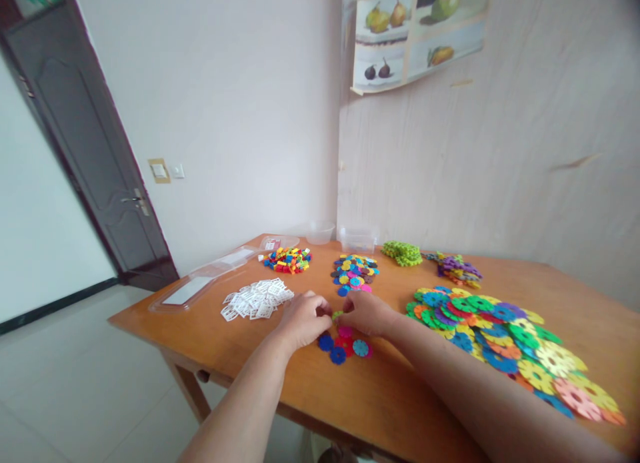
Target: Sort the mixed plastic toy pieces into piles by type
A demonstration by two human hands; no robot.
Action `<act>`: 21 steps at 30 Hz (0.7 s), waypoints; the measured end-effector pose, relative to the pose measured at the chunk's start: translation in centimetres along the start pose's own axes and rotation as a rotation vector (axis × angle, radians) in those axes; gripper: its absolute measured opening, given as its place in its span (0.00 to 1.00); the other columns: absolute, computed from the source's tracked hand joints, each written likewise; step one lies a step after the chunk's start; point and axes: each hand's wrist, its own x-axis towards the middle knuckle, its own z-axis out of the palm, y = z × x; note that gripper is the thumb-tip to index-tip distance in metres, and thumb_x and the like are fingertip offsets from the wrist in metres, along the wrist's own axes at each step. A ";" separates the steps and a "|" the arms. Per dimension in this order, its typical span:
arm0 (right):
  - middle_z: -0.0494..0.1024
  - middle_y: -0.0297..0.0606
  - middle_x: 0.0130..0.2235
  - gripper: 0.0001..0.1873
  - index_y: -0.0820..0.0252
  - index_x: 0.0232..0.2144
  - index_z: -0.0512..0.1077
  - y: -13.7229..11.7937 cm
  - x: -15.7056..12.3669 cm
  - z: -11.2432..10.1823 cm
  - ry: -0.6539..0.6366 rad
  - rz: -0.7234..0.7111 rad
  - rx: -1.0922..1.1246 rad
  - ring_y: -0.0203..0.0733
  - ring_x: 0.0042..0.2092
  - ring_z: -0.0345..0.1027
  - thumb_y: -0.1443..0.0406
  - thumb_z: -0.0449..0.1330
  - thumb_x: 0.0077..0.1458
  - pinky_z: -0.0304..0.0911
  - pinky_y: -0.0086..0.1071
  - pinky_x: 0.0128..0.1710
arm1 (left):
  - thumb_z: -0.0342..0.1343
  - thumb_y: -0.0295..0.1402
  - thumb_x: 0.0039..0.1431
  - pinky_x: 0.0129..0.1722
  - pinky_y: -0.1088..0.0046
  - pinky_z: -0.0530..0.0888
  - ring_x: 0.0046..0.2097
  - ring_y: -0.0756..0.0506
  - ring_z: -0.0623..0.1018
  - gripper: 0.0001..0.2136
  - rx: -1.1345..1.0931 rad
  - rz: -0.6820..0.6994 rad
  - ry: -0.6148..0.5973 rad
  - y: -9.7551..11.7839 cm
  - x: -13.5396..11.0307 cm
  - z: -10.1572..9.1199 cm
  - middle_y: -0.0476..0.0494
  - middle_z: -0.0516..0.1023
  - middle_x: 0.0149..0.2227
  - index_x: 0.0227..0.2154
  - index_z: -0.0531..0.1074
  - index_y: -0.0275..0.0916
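Observation:
At the middle of the table, a small group of notched plastic discs [338, 355] in blue, red, pink and light blue lies together. My left hand [306, 318] is closed at its left edge, thumb and fingers pinched just above a dark blue disc [326, 342]; what it grips is hidden. From the right, my right hand [369, 313] pinches a small yellow-green notched disc [337, 315], right above a pink disc [345, 331]. The fingertips of both hands are close together. Whether the yellow-green disc is joined to the group I cannot tell.
White plastic pieces [257, 299], colourful bricks [287, 259], small discs [355, 271], green pieces [401, 253] and purple pieces [459, 269] lie in piles. Large notched discs [500, 343] spread beneath my right forearm. Clear containers [358, 239] and lids [183, 293] stand behind and left.

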 end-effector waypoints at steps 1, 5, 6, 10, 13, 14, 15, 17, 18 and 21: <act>0.76 0.32 0.27 0.12 0.58 0.30 0.75 0.0 0.0 0.0 -0.004 0.007 0.004 0.36 0.29 0.67 0.57 0.66 0.44 0.52 0.27 0.24 | 0.60 0.33 0.46 0.37 0.72 0.67 0.40 0.44 0.74 0.06 -0.006 0.005 -0.016 0.0 0.0 0.0 0.47 0.75 0.36 0.30 0.77 0.45; 0.74 0.32 0.25 0.13 0.59 0.27 0.75 -0.1 0.2 0.0 -0.018 0.007 0.008 0.36 0.28 0.66 0.56 0.67 0.43 0.50 0.27 0.23 | 0.61 0.36 0.45 0.39 0.72 0.67 0.42 0.43 0.74 0.10 -0.036 0.019 -0.055 -0.1 -0.1 -0.1 0.46 0.75 0.39 0.34 0.77 0.45; 0.74 0.32 0.25 0.13 0.59 0.26 0.75 -0.1 0.3 0.0 -0.020 0.008 0.008 0.36 0.28 0.66 0.56 0.67 0.43 0.50 0.27 0.23 | 0.62 0.36 0.45 0.40 0.72 0.68 0.43 0.43 0.74 0.10 -0.042 0.023 -0.061 -0.2 -0.1 -0.1 0.46 0.74 0.39 0.34 0.77 0.45; 0.73 0.31 0.25 0.14 0.59 0.27 0.74 -0.2 0.4 0.3 0.005 0.006 0.036 0.35 0.29 0.65 0.56 0.67 0.41 0.50 0.26 0.24 | 0.61 0.37 0.47 0.41 0.72 0.68 0.43 0.43 0.74 0.11 -0.047 0.043 -0.074 -0.4 0.1 0.0 0.46 0.74 0.40 0.36 0.77 0.45; 0.73 0.30 0.27 0.13 0.59 0.30 0.72 -0.3 0.4 0.6 0.073 -0.025 0.076 0.35 0.29 0.64 0.59 0.66 0.42 0.50 0.26 0.24 | 0.61 0.38 0.48 0.40 0.72 0.68 0.43 0.43 0.74 0.11 -0.046 0.050 -0.072 -0.7 0.3 0.1 0.46 0.74 0.40 0.36 0.77 0.44; 0.72 0.30 0.27 0.12 0.59 0.30 0.72 -0.3 0.4 0.7 0.092 -0.036 0.090 0.35 0.29 0.63 0.60 0.66 0.42 0.50 0.26 0.24 | 0.61 0.38 0.48 0.40 0.72 0.68 0.43 0.43 0.74 0.11 -0.050 0.049 -0.074 -0.7 0.3 0.1 0.46 0.74 0.39 0.36 0.76 0.44; 0.72 0.30 0.28 0.11 0.60 0.30 0.71 -0.4 0.4 0.8 0.109 -0.051 0.103 0.35 0.29 0.63 0.62 0.65 0.43 0.51 0.26 0.25 | 0.61 0.38 0.48 0.39 0.72 0.68 0.43 0.43 0.74 0.11 -0.056 0.047 -0.076 -0.8 0.4 0.1 0.46 0.74 0.39 0.36 0.76 0.44; 0.72 0.31 0.28 0.07 0.60 0.30 0.70 -0.4 0.4 1.0 0.142 -0.090 0.123 0.35 0.30 0.63 0.66 0.62 0.45 0.51 0.26 0.26 | 0.61 0.37 0.48 0.39 0.72 0.68 0.43 0.43 0.74 0.11 -0.077 0.042 -0.074 -0.8 0.4 0.0 0.46 0.74 0.39 0.36 0.76 0.44; 0.73 0.32 0.29 0.06 0.60 0.31 0.70 -0.4 0.4 1.1 0.156 -0.114 0.132 0.35 0.30 0.63 0.67 0.61 0.46 0.52 0.26 0.26 | 0.61 0.37 0.48 0.39 0.72 0.68 0.42 0.43 0.74 0.10 -0.089 0.040 -0.072 -0.7 0.4 0.0 0.46 0.74 0.38 0.35 0.76 0.43; 0.75 0.34 0.32 0.09 0.60 0.35 0.72 -0.3 0.3 1.0 0.212 -0.178 0.161 0.36 0.32 0.66 0.69 0.57 0.49 0.55 0.27 0.29 | 0.60 0.36 0.48 0.39 0.73 0.68 0.41 0.44 0.74 0.09 -0.126 0.025 -0.066 -0.5 0.4 -0.1 0.46 0.75 0.37 0.34 0.76 0.42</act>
